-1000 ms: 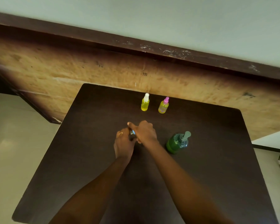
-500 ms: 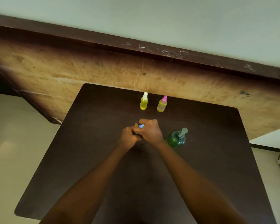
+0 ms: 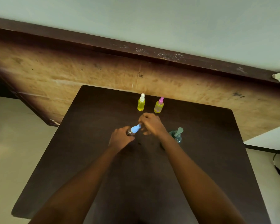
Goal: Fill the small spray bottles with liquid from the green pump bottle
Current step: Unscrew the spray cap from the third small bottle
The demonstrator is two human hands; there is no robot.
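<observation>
Your left hand (image 3: pixel 120 139) grips the body of the blue-capped spray bottle (image 3: pixel 135 129) over the middle of the counter (image 3: pixel 87 159). The bottle's long axis is tilted, with the cap pointing toward the far right corner and your right hand (image 3: pixel 150 125). That hand's fingers curl at the cap tip; whether they pinch it cannot be told. The green pump bottle (image 3: pixel 176 135) stands just right of your right wrist, nearer that hand.

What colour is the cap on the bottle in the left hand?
The spray cap is light blue; head view.
</observation>
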